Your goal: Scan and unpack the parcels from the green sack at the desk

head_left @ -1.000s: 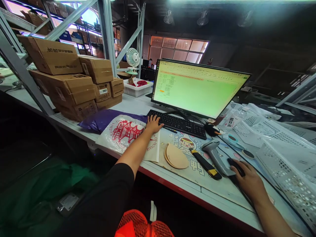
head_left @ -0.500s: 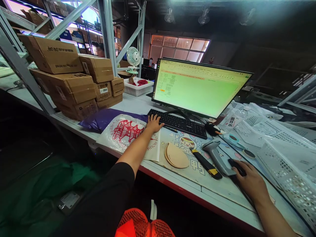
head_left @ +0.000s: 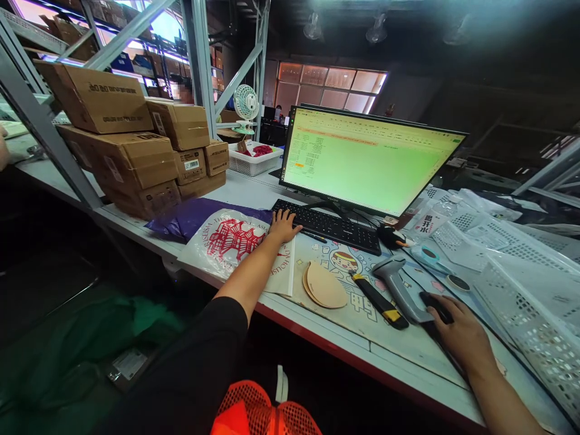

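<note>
My left hand (head_left: 281, 225) rests on the left end of the black keyboard (head_left: 330, 226), fingers spread over the keys. My right hand (head_left: 458, 329) lies curled over a black mouse (head_left: 434, 306) at the right of the desk. Behind the keyboard stands a monitor (head_left: 362, 160) with a green spreadsheet. A grey barcode scanner (head_left: 397, 287) lies just left of the mouse, with a black-and-yellow utility knife (head_left: 378, 301) beside it. Two tan oval pads (head_left: 322, 285) sit between my arms.
Stacked cardboard boxes (head_left: 131, 148) stand at the left, with a white printed bag (head_left: 231, 244) and a purple bag (head_left: 194, 216) in front. White mesh baskets (head_left: 521, 272) crowd the right side. A basket with red items (head_left: 254, 158) and a small fan (head_left: 247, 106) stand behind.
Both hands stay where they were on the keyboard and mouse. Only the view has shifted slightly.
</note>
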Action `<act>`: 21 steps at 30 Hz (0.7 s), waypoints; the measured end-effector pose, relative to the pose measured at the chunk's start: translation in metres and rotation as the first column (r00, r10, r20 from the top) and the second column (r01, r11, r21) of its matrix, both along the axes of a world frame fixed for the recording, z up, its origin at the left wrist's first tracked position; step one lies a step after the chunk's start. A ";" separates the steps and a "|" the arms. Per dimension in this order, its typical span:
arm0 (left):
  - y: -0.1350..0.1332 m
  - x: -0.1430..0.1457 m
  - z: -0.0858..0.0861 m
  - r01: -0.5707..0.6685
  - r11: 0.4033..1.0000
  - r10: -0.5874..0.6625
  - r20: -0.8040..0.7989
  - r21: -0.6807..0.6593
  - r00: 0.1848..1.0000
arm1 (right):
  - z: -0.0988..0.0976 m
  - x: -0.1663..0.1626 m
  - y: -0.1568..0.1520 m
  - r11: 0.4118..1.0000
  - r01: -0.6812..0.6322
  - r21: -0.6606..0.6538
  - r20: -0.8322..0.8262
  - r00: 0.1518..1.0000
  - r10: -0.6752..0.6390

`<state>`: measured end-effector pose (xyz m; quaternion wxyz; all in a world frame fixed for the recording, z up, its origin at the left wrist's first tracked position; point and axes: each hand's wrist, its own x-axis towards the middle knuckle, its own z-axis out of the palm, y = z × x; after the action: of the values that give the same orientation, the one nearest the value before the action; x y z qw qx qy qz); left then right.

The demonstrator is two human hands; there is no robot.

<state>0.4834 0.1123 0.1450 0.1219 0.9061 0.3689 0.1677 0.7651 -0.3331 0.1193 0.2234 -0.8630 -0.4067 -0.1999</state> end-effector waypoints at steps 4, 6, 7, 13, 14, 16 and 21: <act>0.000 0.000 0.000 0.000 1.000 0.000 -0.001 -0.003 1.000 | 0.002 -0.002 0.001 1.000 0.025 -0.017 -0.012 1.000 -0.026; 0.001 0.000 0.000 0.000 1.000 0.000 0.001 -0.002 1.000 | 0.003 -0.003 0.001 0.999 0.034 -0.023 -0.017 0.999 -0.034; 0.001 0.000 0.000 0.000 1.000 0.000 0.002 -0.001 1.000 | 0.003 -0.003 0.001 0.999 0.036 -0.024 -0.016 0.999 -0.036; 0.001 0.000 -0.001 0.001 1.000 -0.001 0.003 0.005 1.000 | 0.002 -0.004 0.001 1.000 0.031 -0.003 -0.016 0.999 -0.031; 0.001 0.000 -0.001 0.001 1.000 -0.001 0.001 0.004 1.000 | 0.002 -0.003 0.001 1.000 0.028 0.001 -0.019 0.999 -0.028; 0.000 0.000 0.000 0.000 1.000 0.000 0.000 0.004 1.000 | 0.002 -0.003 0.001 1.000 0.017 0.006 -0.027 0.999 -0.017; 0.000 -0.001 0.001 0.004 1.000 -0.004 -0.005 0.001 1.000 | 0.002 -0.003 0.000 1.000 0.001 0.009 -0.035 0.999 -0.001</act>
<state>0.4825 0.1118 0.1459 0.1207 0.9073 0.3674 0.1653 0.7626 -0.3333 0.1218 0.2344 -0.8656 -0.4012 -0.1866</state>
